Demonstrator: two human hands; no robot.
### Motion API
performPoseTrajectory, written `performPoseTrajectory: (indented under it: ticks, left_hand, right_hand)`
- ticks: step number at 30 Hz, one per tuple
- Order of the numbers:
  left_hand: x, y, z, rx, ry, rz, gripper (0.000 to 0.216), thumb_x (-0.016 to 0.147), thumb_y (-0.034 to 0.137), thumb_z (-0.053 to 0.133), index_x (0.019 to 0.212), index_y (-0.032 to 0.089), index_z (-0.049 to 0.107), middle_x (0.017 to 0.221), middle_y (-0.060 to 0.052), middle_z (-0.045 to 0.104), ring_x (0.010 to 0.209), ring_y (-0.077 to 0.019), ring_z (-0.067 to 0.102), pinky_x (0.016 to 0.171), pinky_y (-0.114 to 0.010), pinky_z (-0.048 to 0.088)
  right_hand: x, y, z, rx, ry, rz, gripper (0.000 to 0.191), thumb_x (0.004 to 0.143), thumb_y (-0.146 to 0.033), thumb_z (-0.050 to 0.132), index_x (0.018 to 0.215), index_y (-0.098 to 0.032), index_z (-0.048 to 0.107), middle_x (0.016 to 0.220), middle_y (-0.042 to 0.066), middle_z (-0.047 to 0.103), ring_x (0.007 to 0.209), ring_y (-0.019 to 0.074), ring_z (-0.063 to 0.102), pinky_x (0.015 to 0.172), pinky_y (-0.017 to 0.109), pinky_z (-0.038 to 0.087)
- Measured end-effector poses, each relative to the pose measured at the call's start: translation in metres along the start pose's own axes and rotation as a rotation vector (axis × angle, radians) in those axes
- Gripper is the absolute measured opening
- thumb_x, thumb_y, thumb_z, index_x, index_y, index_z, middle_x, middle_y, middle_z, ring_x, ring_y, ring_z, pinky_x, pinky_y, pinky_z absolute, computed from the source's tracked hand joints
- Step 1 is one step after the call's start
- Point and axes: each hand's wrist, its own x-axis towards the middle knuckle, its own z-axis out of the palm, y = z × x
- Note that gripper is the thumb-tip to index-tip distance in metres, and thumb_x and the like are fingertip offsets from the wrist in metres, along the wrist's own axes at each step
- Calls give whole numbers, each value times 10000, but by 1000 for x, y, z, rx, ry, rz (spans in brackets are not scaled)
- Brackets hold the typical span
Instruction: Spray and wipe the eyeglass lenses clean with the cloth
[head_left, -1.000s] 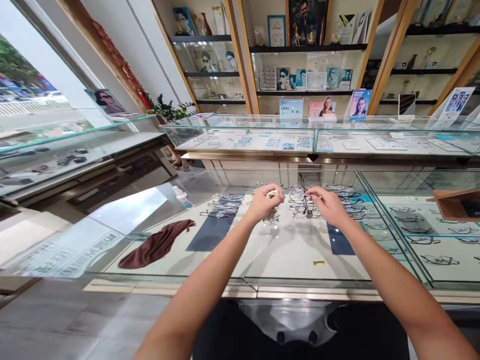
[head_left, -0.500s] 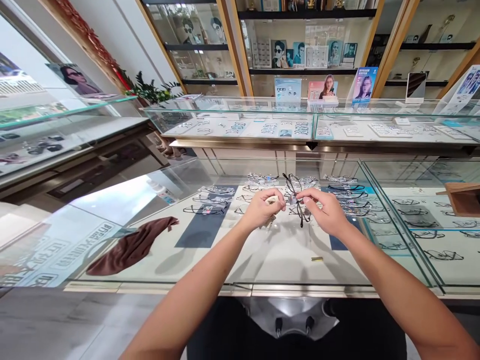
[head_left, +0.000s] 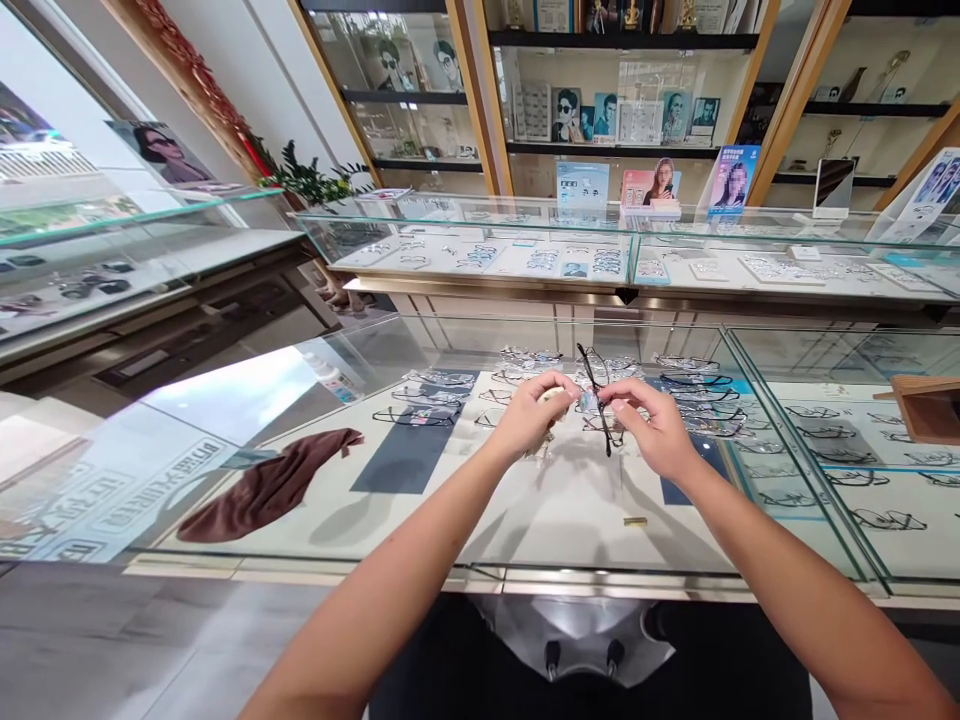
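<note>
A pair of dark-framed eyeglasses (head_left: 588, 368) is held upright over the glass counter, its frame turned nearly edge-on. My right hand (head_left: 651, 422) pinches it near the middle between thumb and fingers. Just left of the frame, my left hand (head_left: 534, 412) is closed, with thumb and fingertips together. Its fingertips meet a small clear, bluish patch beside the frame; whether this is a lens or something separate, I cannot tell. Below, rows of eyeglasses show through the glass on both sides of my hands.
A brown cloth (head_left: 270, 487) lies on the glass counter (head_left: 517, 535) to the left. A small gold-coloured piece (head_left: 635, 521) shows near the front edge. At the right stands a brown wooden tray (head_left: 928, 408). Another display case (head_left: 480, 285) runs across behind.
My left fingertips have come closer to the eyeglasses and now meet the clear patch. The frame has turned more edge-on. The view has tipped slightly upward.
</note>
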Motion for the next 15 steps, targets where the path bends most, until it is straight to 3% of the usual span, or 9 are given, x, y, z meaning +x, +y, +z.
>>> performPoseTrajectory:
  ticks: [4,9,15]
  left_hand:
    - [-5,3,4,-39,-98,-73,513,658,617,838,861,199,620,587,55,501,488,-64,352,464,-195,238]
    - [-8,3,11,-128,-85,-68,606,549,648,907,776,191,581,552,63,484,508,-63,379,471,-185,256]
    - [-9,1,12,-112,-110,-44,573,580,617,909,726,194,551,553,61,486,494,-61,376,464,-190,269]
  right_hand:
    - [0,0,1,-78,-34,-72,214,1007,-349,556,1079,-258,736,1113,68,769,1065,245,691,895,396,538]
    - [-2,-2,4,-80,-76,-82,231,1016,-404,551,1079,-263,722,1133,72,765,1092,252,677,913,405,524]
    - [-1,-2,7,102,69,115,202,930,-450,674,941,-252,638,1029,50,729,966,216,663,850,358,513]
